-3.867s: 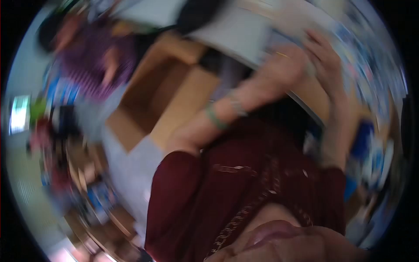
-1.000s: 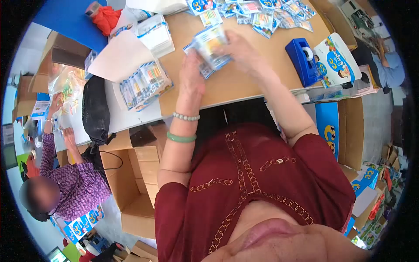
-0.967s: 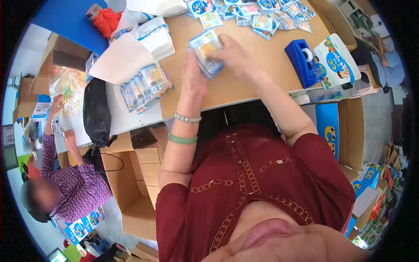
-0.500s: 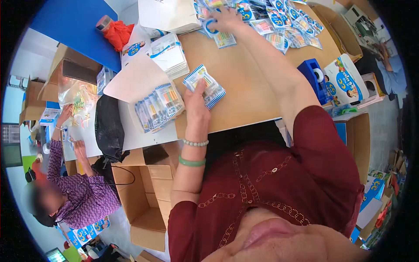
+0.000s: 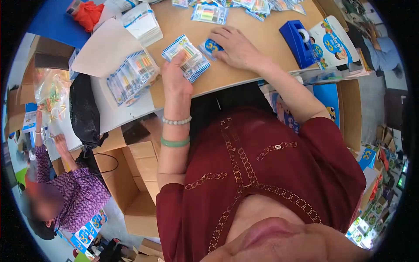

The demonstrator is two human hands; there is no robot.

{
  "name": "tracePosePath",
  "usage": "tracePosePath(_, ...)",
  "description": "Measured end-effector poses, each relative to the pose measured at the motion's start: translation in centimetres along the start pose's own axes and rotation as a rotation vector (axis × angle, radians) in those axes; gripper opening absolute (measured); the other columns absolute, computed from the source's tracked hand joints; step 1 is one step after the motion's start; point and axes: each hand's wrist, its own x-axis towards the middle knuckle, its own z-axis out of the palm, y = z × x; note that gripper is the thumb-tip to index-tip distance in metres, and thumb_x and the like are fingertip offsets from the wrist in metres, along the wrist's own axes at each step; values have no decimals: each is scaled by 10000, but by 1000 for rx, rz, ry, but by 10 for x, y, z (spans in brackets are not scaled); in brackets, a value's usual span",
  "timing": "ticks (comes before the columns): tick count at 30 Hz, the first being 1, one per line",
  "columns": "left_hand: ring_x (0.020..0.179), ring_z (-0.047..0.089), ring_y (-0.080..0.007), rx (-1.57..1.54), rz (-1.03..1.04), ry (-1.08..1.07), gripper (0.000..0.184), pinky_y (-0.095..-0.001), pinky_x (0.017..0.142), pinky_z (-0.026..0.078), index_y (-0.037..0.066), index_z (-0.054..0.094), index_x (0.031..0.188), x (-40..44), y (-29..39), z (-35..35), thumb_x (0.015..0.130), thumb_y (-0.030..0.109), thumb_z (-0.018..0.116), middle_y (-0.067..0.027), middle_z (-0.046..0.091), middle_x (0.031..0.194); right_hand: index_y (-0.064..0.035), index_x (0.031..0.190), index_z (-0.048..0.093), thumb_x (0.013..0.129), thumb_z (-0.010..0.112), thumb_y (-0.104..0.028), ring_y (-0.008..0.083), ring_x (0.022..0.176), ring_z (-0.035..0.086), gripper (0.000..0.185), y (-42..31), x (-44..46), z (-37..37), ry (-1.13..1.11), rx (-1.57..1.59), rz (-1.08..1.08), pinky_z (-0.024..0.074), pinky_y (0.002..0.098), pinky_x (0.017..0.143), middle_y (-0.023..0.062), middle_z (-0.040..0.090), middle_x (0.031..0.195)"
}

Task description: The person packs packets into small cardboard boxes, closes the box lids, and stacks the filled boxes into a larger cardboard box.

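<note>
Bare brown desk leaves passage between the right hand and the blue plastic tape dispenser near its right edge. Toward the far edge, loose blue-and-white plastic packets obstruct; left of the left hand, an open white cardboard box and, behind it, a stack of white cartons bar the way.

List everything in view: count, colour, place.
Flat tabletop: one, tan-and-white, ahead
Clear plastic sachets: many, blue-edged, mostly far side
Open paperboard carton: one, white, left, sachets inside
Stacked flat packages: count unclear, white, far left
Plastic tape dispenser: one, blue, right
Printed board: one, white-and-blue, beside dispenser
Crumpled bundle: one, red, far left
Soft bag: one, black, left
Open cardboard boxes: several, brown, both sides
Other people: at least two, purple and blue clothing, left and right
Left hand: one, bare, holding sachet
Right hand: one, bare, on sachet
</note>
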Motion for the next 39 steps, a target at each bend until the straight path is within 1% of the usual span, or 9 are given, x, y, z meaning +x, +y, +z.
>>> tracePosePath(12, 920, 675, -254, 20, 79, -39, 241, -398, 767, 590, -53, 565, 1130, -11, 1, -7, 897, 9, 562, -129, 659, 1074, -109, 1138, 666, 789, 669, -366, 276, 1189, 513, 434, -13, 34, -59, -486, -85, 64, 379, 415, 1024, 134, 572, 1225)
tracePosePath(14, 914, 678, -250, 37, 116, -37, 244, -391, 768, 592, -46, 561, 1144, -14, 0, -5, 906, 8, 556, -133, 659, 1075, -17, 1114, 636, 774, 628, -171, 351, 923, 653, 374, -12, 30, -75, -108, 341, 348, 519, 408, 795, 228, 669, 974)
tracePosePath(18, 898, 681, -250, 30, 120, -57, 238, -387, 766, 592, -41, 563, 1142, -13, -2, -3, 909, 4, 552, -135, 662, 1063, -24, 1107, 611, 805, 661, -378, 299, 1129, 537, 468, 10, 5, -69, -121, 913, 610, 426, 432, 955, 176, 581, 1130)
tracePosePath(19, 895, 681, -248, 59, 118, -45, 237, -382, 764, 591, -40, 563, 1142, -14, -3, -1, 909, 3, 552, -135, 662, 1065, -24, 1107, 611, 805, 661, -378, 299, 1129, 537, 468, 3, -3, -55, -118, 909, 615, 426, 432, 955, 176, 581, 1130)
tracePosePath(21, 893, 681, -246, 86, 116, -34, 237, -377, 762, 590, -39, 563, 1142, -14, -5, 1, 909, 1, 552, -135, 662, 1068, -6, 1182, 599, 758, 685, -470, 308, 1193, 511, 634, -28, -8, -37, -230, -62, 611, 368, 413, 1060, 174, 559, 1217)
tracePosePath(26, 896, 681, -236, 59, 115, -52, 233, -365, 761, 587, -46, 568, 1135, -16, -5, -1, 904, -18, 552, -131, 665, 1070, 2, 1174, 588, 723, 707, -492, 318, 1183, 517, 679, -48, -10, -46, -220, -98, 747, 362, 434, 1035, 164, 559, 1229)
tracePosePath(35, 878, 670, -185, 103, 231, -63, 218, -318, 744, 568, -8, 582, 1117, -24, -3, 4, 900, -9, 584, -98, 675, 1044, -9, 1159, 570, 728, 744, -362, 277, 977, 648, 583, -39, -7, -39, -185, 65, 514, 499, 403, 851, 187, 652, 1041)
tracePosePath(37, 899, 661, -173, 132, 243, -52, 209, -317, 764, 559, -2, 582, 1110, -24, -2, 5, 901, -3, 585, -83, 673, 1029, 39, 1156, 524, 755, 736, -165, 196, 880, 660, 498, -39, -10, -39, -40, 927, 535, 524, 333, 789, 119, 658, 951)
tracePosePath(39, 925, 653, -172, 243, 308, -62, 194, -320, 798, 551, 1, 567, 1119, -22, -5, 8, 927, 33, 555, -78, 662, 1038, 41, 1146, 510, 773, 706, -117, 160, 875, 646, 450, -51, 0, -29, 71, 1253, 504, 525, 304, 770, 103, 647, 944)
